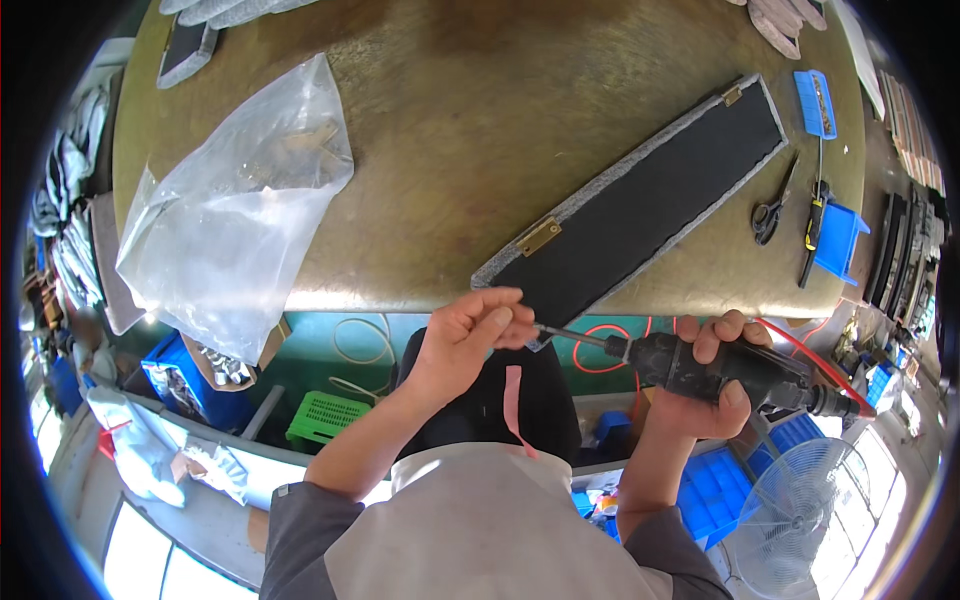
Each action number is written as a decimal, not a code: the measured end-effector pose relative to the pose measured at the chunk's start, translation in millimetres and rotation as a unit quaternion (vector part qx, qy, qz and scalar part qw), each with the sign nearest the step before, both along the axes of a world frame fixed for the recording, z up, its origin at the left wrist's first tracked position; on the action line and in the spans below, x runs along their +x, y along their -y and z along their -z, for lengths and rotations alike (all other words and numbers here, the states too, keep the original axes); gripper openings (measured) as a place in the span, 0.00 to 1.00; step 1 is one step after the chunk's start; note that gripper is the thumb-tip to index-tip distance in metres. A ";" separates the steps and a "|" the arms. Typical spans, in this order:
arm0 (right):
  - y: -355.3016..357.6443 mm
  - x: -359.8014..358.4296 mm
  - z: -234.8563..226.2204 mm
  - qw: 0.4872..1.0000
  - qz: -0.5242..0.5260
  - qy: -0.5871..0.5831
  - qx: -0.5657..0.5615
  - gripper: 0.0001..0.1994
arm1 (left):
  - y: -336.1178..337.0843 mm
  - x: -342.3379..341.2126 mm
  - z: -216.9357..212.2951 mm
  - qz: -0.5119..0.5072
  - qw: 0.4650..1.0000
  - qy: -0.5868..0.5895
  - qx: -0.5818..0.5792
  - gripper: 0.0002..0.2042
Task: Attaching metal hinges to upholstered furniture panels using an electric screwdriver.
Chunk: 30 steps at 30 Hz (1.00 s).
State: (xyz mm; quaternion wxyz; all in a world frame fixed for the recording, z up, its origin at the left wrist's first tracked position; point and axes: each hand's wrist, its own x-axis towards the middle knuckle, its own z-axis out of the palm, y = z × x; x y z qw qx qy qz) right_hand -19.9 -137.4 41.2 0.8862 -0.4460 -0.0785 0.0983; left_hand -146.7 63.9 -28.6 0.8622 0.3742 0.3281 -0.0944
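My right hand [715, 375] is wrapped around the body of a black air screwdriver [670, 362], which points left with a red hose at its back end. Its long thin bit [572, 335] runs to the fingertips of my left hand [478, 335]. Those fingers are pinched together at the bit's tip; anything small between them is hidden. Just beyond my hands, a long black panel [640, 195] with grey felt edging lies aslant on the table, its near end by my left fingers. Two brass-coloured hinges [540, 237] sit along its far-left edge.
On the brown table [430, 180], a clear plastic bag [250, 200] lies at left. Black scissors [770, 215], a yellow-black screwdriver [815, 215] and blue trays [840, 243] are at right. Below the table edge are a green crate [325, 418] and a fan [798, 520].
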 end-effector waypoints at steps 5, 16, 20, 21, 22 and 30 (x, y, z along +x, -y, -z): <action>9.0 -1.0 1.9 0.999 0.016 -0.021 0.020 0.26 | 6.5 2.7 0.4 0.066 0.997 -0.039 -0.020 0.10; 18.1 -2.2 5.8 0.999 0.029 -0.030 0.008 0.26 | 27.8 5.2 -3.6 0.027 1.000 0.000 -0.008 0.12; 20.4 -2.8 6.1 0.999 0.024 -0.029 0.016 0.26 | 24.2 4.2 -6.9 0.058 0.996 -0.049 -0.043 0.11; 20.4 -2.7 6.0 0.999 0.020 -0.029 0.016 0.26 | 23.8 1.2 -3.7 0.057 0.996 -0.049 -0.042 0.11; 20.0 -2.7 5.9 0.999 0.019 -0.029 0.017 0.26 | 24.2 -3.3 3.0 0.058 0.998 -0.020 -0.023 0.11; 15.2 -2.5 7.4 0.999 0.000 -0.033 0.043 0.25 | 29.8 -6.6 5.3 -0.034 0.999 0.007 0.029 0.08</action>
